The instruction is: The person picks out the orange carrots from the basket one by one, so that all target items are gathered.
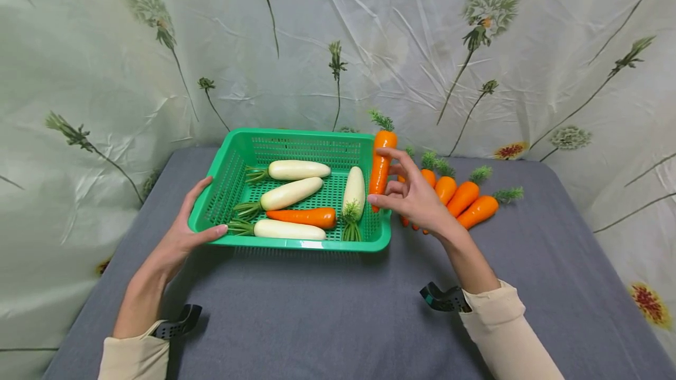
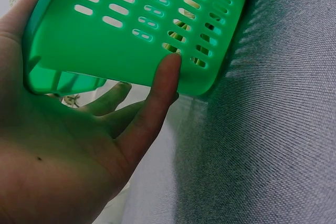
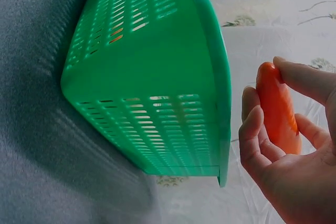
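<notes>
A green plastic basket (image 1: pixel 289 244) holds several white radishes (image 1: pixel 291 195) with green stalks and one orange carrot (image 1: pixel 308 217). My left hand (image 1: pixel 182 233) grips the basket's left front corner, thumb at the front rim and fingers along the left side; in the left wrist view a fingertip (image 2: pixel 169 66) presses the slotted wall. Above the basket's right rim, my right hand (image 1: pixel 414 195) pinches another carrot (image 1: pixel 381 163) between thumb and fingers, leafy top pointing away. The right wrist view shows this held carrot (image 3: pixel 278 108) apart from the basket wall (image 3: pixel 157 72).
Several more carrots (image 1: pixel 466 197) with green tops lie side by side right of the basket, partly behind my right hand. Grey cloth (image 1: pixel 327 315) covers the table. A pale curtain (image 1: pixel 296 75) printed with flowers hangs along the back and sides.
</notes>
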`<state>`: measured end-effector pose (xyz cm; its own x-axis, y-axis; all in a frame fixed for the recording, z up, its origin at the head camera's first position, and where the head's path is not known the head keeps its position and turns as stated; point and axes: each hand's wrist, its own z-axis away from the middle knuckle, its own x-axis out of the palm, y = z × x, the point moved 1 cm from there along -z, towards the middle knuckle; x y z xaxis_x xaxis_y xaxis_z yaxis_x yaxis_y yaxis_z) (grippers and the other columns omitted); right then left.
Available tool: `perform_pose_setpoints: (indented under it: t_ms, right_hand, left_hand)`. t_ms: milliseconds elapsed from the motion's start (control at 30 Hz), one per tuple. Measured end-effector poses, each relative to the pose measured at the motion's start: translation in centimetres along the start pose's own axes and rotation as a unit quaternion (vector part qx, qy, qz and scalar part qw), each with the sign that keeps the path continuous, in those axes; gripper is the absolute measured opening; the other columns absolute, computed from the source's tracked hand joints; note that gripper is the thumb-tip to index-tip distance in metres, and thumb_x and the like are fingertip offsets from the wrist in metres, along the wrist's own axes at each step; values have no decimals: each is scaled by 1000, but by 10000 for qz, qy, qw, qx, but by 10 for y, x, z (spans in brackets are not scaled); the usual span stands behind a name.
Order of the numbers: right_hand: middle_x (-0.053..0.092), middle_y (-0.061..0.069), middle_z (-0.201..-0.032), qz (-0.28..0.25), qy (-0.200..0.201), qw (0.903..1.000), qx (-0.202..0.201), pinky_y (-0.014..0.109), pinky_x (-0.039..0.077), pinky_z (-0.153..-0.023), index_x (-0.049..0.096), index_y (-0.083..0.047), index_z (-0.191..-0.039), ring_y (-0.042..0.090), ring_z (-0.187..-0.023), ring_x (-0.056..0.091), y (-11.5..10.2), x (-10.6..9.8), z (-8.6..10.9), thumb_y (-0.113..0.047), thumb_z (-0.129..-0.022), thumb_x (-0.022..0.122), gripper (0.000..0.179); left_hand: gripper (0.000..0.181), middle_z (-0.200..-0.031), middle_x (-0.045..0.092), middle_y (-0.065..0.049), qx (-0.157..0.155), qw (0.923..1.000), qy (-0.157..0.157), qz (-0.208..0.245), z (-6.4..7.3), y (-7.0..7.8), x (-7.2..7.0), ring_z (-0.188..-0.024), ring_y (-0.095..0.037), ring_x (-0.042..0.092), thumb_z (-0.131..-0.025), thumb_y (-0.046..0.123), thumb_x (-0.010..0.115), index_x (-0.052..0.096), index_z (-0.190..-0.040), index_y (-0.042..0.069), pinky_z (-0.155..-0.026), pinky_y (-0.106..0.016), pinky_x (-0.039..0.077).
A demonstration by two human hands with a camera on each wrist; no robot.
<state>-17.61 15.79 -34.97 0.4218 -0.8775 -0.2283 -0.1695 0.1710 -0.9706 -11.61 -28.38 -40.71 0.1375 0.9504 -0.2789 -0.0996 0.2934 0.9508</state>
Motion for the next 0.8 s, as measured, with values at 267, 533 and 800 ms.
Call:
perform_pose_setpoints:
  t_ms: [267, 533, 800]
  right_hand:
    - [38, 16, -153, -64, 118, 9999, 18, 34, 58, -79, 31, -27, -160, 22, -83, 67, 3, -11, 7, -4, -94, 75, 83]
    - [39, 17, -153, 21, 313, 9995, 68, 32, 57, -82, 31, -29, -160, 24, -85, 67, 8, -22, 15, -7, -95, 74, 81]
    - [45, 16, -147, 250, 553, 9981, 134, 29, 57, -83, 30, -28, -161, 24, -88, 69, 15, -35, 25, -8, -97, 72, 79]
  left_hand:
    - [102, -163, 21, -16, -2, 10000, 4, -11, -1, 1, 0, -126, -2, 42, -96, 13, 71, 4, -165, 48, -91, -12, 39]
    - [101, -161, 22, -14, 52, 10000, 17, 10, 0, 1, -1, -126, -1, 42, -96, 12, 71, 6, -165, 48, -91, -12, 39]
    - [102, -164, 21, -17, -20, 10000, 4, -46, -1, 0, -1, -126, -2, 41, -96, 14, 71, 4, -164, 48, -91, -12, 38]
